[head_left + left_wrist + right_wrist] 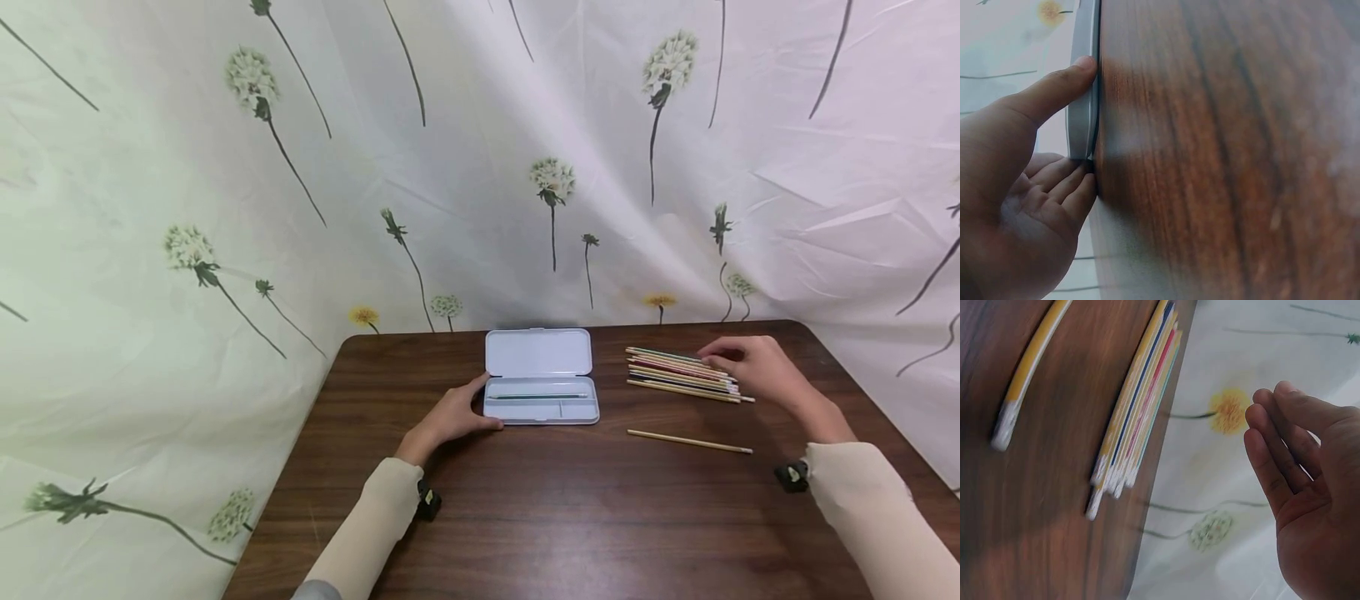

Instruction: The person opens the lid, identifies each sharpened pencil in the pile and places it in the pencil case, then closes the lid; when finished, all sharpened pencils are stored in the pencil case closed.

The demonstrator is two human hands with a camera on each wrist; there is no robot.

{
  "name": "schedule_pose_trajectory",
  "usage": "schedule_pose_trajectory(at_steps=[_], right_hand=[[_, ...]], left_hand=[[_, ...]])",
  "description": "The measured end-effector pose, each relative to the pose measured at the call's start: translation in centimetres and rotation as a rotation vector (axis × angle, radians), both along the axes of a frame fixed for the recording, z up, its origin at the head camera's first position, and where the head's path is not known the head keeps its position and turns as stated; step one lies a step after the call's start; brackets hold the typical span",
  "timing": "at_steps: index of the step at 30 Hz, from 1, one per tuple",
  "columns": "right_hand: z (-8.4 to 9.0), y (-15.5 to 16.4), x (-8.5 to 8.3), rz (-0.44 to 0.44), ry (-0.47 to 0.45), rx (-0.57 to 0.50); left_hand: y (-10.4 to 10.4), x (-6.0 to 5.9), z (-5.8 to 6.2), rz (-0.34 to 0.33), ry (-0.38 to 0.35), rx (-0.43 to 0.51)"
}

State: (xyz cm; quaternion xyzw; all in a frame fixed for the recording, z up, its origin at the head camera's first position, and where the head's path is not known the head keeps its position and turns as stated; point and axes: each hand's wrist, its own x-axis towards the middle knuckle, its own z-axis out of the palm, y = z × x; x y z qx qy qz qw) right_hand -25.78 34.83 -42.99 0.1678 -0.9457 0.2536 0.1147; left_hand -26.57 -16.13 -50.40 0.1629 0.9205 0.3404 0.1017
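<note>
A light pencil case (pixel 542 421) lies with its lid raised at the back of the table, one dark pencil (pixel 537 397) in its long compartment. My left hand (pixel 452 414) holds the case's left end, thumb along the front side and fingers around toward the back. In the left wrist view, the thumb (pixel 1063 87) presses the case's side wall (pixel 1082 125). Above the right end of a row of several pencils (pixel 678 375) is my right hand (pixel 757 367). Its thumb and fingers are loosely bent with nothing between them in the right wrist view.
A single yellow pencil (pixel 690 442) lies apart, nearer than the row; its eraser end shows large in the right wrist view. The brown wooden table (pixel 525 517) ends at a white flower-printed cloth (pixel 480 167) behind it.
</note>
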Motion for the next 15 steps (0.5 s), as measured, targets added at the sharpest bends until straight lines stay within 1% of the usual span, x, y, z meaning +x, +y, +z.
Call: schedule_pose_trajectory(at_steps=[8, 15], right_hand=[[-1.5, 2.8, 0.1, -0.055, -0.020, 0.052], [-2.8, 4.4, 0.3, -0.083, -0.146, 0.031]], left_hand=[[0.0, 0.0, 0.0, 0.005, 0.000, 0.004], [-0.1, 0.0, -0.1, 0.004, 0.003, 0.003]])
